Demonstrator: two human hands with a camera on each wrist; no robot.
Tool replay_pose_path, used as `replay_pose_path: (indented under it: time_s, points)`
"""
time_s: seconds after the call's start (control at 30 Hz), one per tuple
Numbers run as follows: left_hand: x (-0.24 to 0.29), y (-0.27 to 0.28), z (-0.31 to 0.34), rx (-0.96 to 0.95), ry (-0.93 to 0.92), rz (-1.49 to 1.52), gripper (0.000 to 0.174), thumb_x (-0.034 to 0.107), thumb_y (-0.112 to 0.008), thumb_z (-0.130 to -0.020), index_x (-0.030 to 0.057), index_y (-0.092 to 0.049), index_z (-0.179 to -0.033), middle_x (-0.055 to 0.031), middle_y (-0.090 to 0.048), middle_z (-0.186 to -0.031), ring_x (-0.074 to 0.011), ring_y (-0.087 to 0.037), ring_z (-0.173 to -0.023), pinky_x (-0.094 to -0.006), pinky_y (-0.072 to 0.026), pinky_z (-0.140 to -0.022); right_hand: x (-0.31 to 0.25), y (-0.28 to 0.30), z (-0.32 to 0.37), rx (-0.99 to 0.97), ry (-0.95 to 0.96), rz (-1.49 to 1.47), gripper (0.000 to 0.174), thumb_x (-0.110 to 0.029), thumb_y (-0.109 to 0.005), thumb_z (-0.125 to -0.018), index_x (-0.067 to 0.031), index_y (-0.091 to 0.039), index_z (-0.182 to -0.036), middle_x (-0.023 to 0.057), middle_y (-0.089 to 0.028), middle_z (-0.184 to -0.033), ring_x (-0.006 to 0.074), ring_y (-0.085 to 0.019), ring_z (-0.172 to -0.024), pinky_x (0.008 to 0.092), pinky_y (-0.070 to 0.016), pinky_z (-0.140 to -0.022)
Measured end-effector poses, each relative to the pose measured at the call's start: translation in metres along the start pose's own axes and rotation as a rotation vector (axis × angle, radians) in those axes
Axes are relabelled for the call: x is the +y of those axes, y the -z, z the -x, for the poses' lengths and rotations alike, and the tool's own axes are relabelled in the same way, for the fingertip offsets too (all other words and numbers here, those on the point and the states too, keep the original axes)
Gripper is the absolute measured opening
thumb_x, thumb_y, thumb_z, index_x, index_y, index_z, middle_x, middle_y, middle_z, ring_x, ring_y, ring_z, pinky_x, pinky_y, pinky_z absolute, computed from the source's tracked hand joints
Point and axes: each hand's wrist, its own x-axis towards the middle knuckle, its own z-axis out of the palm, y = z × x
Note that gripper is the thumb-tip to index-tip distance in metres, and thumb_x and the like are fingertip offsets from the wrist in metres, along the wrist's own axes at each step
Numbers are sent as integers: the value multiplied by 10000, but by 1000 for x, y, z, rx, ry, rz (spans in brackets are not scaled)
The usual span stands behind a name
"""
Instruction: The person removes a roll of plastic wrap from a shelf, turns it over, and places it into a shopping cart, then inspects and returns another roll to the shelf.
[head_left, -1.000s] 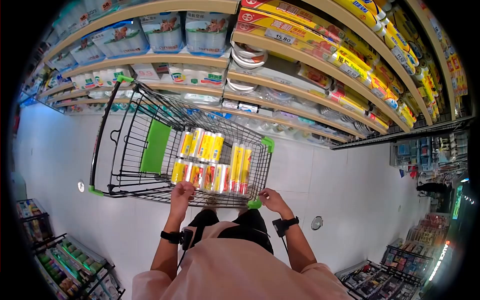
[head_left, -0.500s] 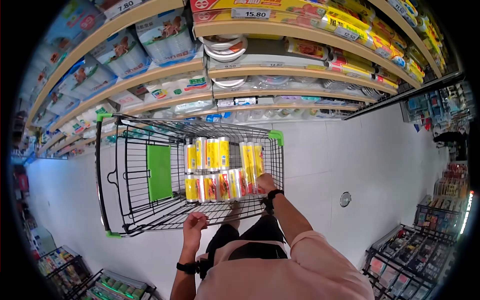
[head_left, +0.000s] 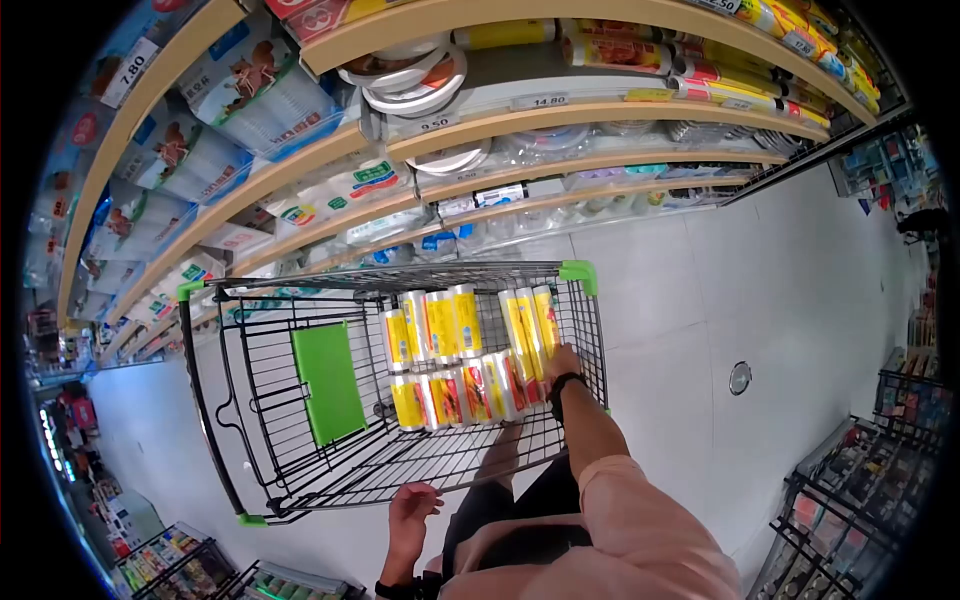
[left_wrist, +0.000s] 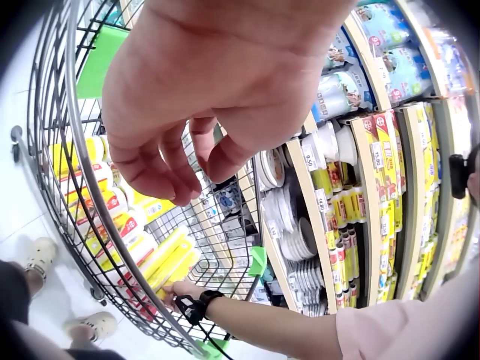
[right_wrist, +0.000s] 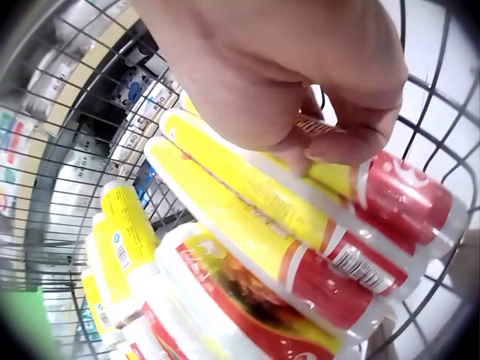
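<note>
Inside the black wire cart (head_left: pixel 400 271), short yellow rolls (head_left: pixel 440 325) stand in two rows, with longer yellow-and-red rolls (head_left: pixel 520 320) side by side at the right end. My right hand (head_left: pixel 565 368) is over those longer rolls; in the right wrist view the hand (right_wrist: pixel 315 82) has its thumb and fingers curled round the outermost long roll (right_wrist: pixel 409 195), partly covering it. My left hand (head_left: pixel 408 515) hangs outside the cart's near side, and in the left wrist view the hand (left_wrist: pixel 217 82) shows loosely curled fingers holding nothing.
Shelves with wooden edges (head_left: pixel 600 100) run beyond the cart, carrying white plates (head_left: pixel 420 85), bagged cups (head_left: pixel 255 90) and wrap rolls. A green panel (head_left: pixel 330 383) fills part of the cart's left end. Black racks (head_left: pixel 850 490) stand at the lower right on the pale floor (head_left: pixel 680 400).
My right hand has gone from the cart's near corner into the right end, onto the long rolls. The left hand has moved off the near rim. The head view has shifted, with the shelves appearing closer.
</note>
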Motion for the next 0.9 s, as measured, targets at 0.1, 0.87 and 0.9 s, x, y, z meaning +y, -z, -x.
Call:
replay_pose_path:
  time_s: [0.1,0.87,0.9]
  points:
    - [7,-5,-1,8,27,59,67,42,-567,-929,45,-584,-994,-73,-652,-958,-154,-623,-837,-275,-485,-725,15,-11,-30,-80,60,-1,487,-249,-598,-824,-9,-541,-1243,225,-645,-1153,356,-634,-1096,421,-534,-907]
    - [125,-79,-5,-220,-217,254,196,87,-562,-943,15,-658,-1098,-62,-674,-1070,-144,-657,-871,-262,-516,-739,-21,171,231,-336,707,-554,585,-184,-776,-806,54,-532,-1281,150,-673,-1099,198,-653,-982,304,-512,-862]
    - [129,-88,-4,-220,-202,266,210,101,-568,-946,16,-658,-1116,-62,-672,-1091,-147,-659,-882,-264,-516,-748,-23,182,242,-340,741,-570,582,-176,-764,-818,29,-520,-1305,145,-668,-1118,197,-647,-1000,310,-515,-864]
